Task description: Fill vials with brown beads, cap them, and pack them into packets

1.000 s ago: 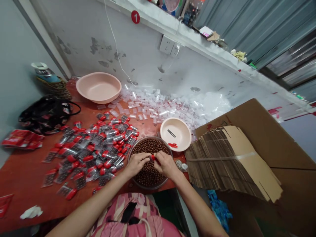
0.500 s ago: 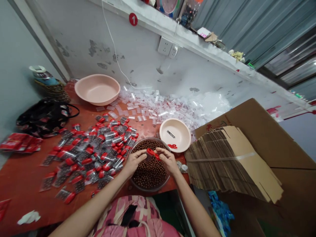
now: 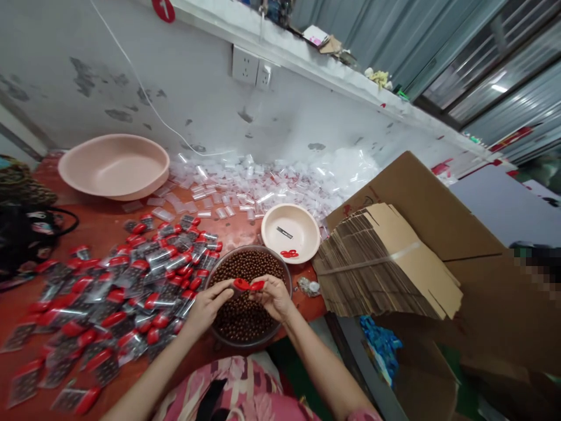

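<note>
Over a round tub (image 3: 287, 275) of brown beads (image 3: 252, 266), both hands meet at a small red flip-top cap (image 3: 241, 285). My left hand (image 3: 207, 305) is closed on this capped piece, pinching it between thumb and fingers. Whether a clear body hangs beneath the cap is hard to make out. The raised red lid (image 3: 257, 286) is pinched in my right hand (image 3: 274, 297). To the left lie many flat clear packs with red caps (image 3: 166, 257), filled with dark beads. A cream bowl (image 3: 307, 225) behind the tub holds a few red pieces (image 3: 289, 254) and a black-and-white strip.
A pile of clear plastic sleeves (image 3: 263, 187) lies along the wall. At the back left stands a big pink basin (image 3: 114, 164). Strapped flat cardboard (image 3: 377, 263) leans by an open carton on the right. A black bag (image 3: 35, 234) is at the left edge.
The view has swung right and come closer. My hands still hold the red cap, now lower and turned, with its lid standing apart from the rim.
</note>
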Demonstrator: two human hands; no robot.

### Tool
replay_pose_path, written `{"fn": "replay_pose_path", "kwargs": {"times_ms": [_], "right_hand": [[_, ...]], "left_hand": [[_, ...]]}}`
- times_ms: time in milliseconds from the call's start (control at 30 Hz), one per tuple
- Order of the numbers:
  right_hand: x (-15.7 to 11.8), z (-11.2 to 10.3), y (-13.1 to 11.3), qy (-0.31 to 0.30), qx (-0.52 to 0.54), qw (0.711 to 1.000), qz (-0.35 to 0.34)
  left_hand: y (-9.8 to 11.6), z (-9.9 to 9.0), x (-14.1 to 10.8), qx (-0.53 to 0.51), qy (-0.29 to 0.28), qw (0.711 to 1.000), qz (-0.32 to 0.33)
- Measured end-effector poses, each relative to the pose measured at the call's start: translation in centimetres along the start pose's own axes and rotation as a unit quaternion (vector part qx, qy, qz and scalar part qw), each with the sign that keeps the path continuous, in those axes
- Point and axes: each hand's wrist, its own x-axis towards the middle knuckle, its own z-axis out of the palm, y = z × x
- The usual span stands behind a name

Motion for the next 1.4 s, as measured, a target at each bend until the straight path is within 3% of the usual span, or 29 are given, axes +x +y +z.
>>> {"fn": "replay_pose_path", "kwargs": {"times_ms": [133, 300, 400, 567, 633, 733, 800, 867, 900, 933, 1067, 1200, 1300, 1400], "right_hand": [[0.1, 0.4, -1.0, -0.054, -0.009, 0.996, 0.074], [0.4, 1.3, -1.3, -0.115, 0.077, 0.971, 0.196], [1.2, 1.6, -0.4, -0.078, 0.111, 0.970, 0.203], [3.2, 2.5, 1.4, 0.005, 0.118, 0.981, 0.151], [4.0, 2.8, 1.6, 0.007, 0.106, 0.981, 0.165], [6.0, 3.2, 0.8, -0.087, 0.006, 0.970, 0.226], [8.5, 3.3, -0.5, -0.164, -0.137, 0.954, 0.209], [12.0, 3.0, -1.9, -0.162, -0.330, 0.922, 0.119], [14.1, 2.8, -2.5, -0.109, -0.459, 0.880, 0.049], [16.4, 2.4, -3.0, -0.072, -0.504, 0.860, 0.028], [25.4, 0.9, -3.4, 0.013, -0.607, 0.794, 0.007], [31.9, 1.0, -1.8, 0.069, -0.690, 0.720, 0.010], [35.1, 1.8, -0.4, 0.107, -0.732, 0.672, 0.017], [36.9, 2.0, 0.5, 0.125, -0.760, 0.637, 0.028]], "left_hand": [[0.2, 0.7, 0.2, 0.068, -0.063, 0.991, 0.102], [0.8, 1.0, 0.4, 0.101, -0.076, 0.984, 0.125], [0.7, 0.8, 0.6, 0.116, -0.068, 0.983, 0.124], [-0.2, 0.2, 1.1, 0.122, -0.016, 0.983, 0.139], [-0.6, -0.3, 1.5, 0.122, 0.000, 0.983, 0.138], [-1.0, -1.5, 2.3, 0.098, 0.021, 0.990, 0.097], [-1.0, -2.7, 3.0, 0.079, 0.048, 0.993, 0.074], [-1.1, -4.2, 3.6, 0.074, 0.094, 0.991, 0.059], [-1.2, -5.1, 3.9, 0.079, 0.121, 0.988, 0.052], [-1.3, -6.0, 4.2, 0.086, 0.149, 0.984, 0.046], [-2.6, -10.1, 4.8, 0.156, 0.247, 0.956, 0.040], [-3.8, -13.3, 5.0, 0.264, 0.323, 0.906, 0.074], [-4.0, -14.3, 5.3, 0.313, 0.340, 0.882, 0.088], [-3.8, -14.0, 5.6, 0.323, 0.338, 0.879, 0.095]]}}
